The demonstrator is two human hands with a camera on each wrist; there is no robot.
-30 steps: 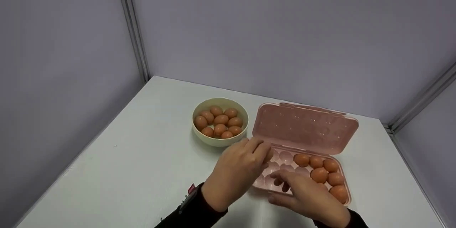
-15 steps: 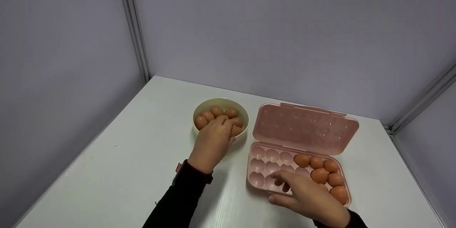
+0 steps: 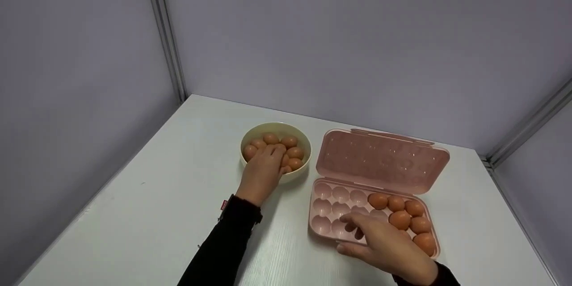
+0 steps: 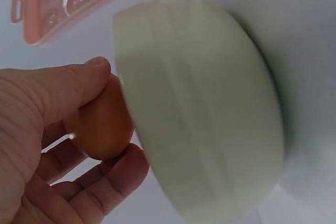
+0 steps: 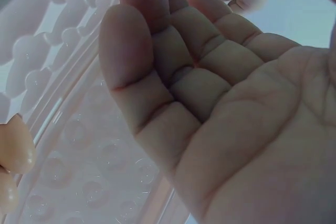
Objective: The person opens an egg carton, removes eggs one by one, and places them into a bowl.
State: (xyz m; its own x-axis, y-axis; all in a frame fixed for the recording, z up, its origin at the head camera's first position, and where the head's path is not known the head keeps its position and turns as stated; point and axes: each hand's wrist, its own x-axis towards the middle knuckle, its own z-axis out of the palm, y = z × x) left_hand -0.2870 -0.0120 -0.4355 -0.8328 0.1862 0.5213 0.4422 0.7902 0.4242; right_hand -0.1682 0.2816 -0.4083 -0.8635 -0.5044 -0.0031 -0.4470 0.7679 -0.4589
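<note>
My left hand [image 3: 260, 170] reaches into the near side of a pale cream bowl [image 3: 296, 176] of brown eggs. In the left wrist view its thumb and curled fingers grip an egg [image 4: 106, 121] right at the bowl's rim. Part of that egg is hidden behind the rim. My right hand [image 3: 384, 246] is over the front of a pink egg carton [image 3: 322, 208], fingers loosely bent and palm bare in the right wrist view. Several eggs [image 3: 400, 220] fill the carton's right end, while cells at its left end hold none.
The carton's lid [image 3: 382, 161] leans open toward the back wall [image 3: 357, 53]. Both containers stand on a white table [image 3: 187, 178], the bowl left of the carton. A grey wall [image 3: 80, 76] runs along the left side.
From over the carton's left end, where it held an egg, my left hand has moved left to the bowl, then shifted slightly within it. My right hand stays in place.
</note>
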